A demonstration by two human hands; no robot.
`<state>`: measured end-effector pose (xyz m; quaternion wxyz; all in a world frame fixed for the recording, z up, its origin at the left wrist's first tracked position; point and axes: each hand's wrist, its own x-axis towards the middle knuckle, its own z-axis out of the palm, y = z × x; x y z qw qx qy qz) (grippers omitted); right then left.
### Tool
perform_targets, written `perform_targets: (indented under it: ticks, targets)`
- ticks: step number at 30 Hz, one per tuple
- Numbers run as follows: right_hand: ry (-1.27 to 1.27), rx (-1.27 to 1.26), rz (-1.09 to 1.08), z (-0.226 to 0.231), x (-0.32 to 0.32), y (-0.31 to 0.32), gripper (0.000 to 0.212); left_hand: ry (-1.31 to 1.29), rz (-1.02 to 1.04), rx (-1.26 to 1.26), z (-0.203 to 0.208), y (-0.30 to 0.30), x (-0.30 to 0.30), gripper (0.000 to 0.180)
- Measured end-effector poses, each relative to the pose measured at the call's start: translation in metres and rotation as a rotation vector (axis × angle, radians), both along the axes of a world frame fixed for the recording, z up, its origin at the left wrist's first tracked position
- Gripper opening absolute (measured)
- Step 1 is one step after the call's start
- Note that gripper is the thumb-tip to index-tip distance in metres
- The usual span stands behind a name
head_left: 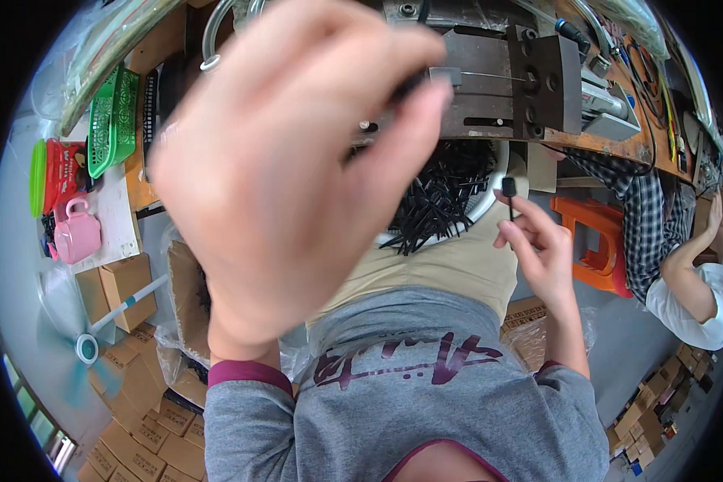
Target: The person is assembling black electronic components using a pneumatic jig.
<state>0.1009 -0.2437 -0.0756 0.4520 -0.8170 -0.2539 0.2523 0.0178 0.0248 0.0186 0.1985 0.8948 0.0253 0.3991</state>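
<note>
a bowl (490,197) of small pins (446,193) rests on the person's lap, just before the bench (635,145) edge. a metal press block (530,84) sits on the bench behind it. baskets (112,120) and a mug (76,233) stand far left; a stool (598,233) stands right.

An orange-brown workbench (618,145) runs across the top of the frame toward the upper right, and a dark metal press block (530,84) stands on it. At the upper left, a white shelf (116,217) carries a green plastic basket (112,120), a red container (60,173) and a pink cup (76,233).
</note>
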Motion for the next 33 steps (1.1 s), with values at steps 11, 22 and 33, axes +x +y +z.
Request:
perform_targets:
  ticks: [11, 22, 33]
  targets:
    - [0.049, 0.423, -0.128, 0.058, 0.011, 0.010, 0.017, 0.238, 0.057, 0.112, -0.053, -0.035, -0.005, 0.025]
    - [0.271, 0.297, 0.027, 0.085, 0.025, 0.041, 0.017, 0.209, -0.307, -0.401, -0.026, -0.035, -0.013, 0.046]
    - [0.643, 0.741, 0.061, 0.068, 0.029, 0.063, 0.025, 0.133, -0.416, -0.332, -0.023, -0.048, -0.035, 0.030]
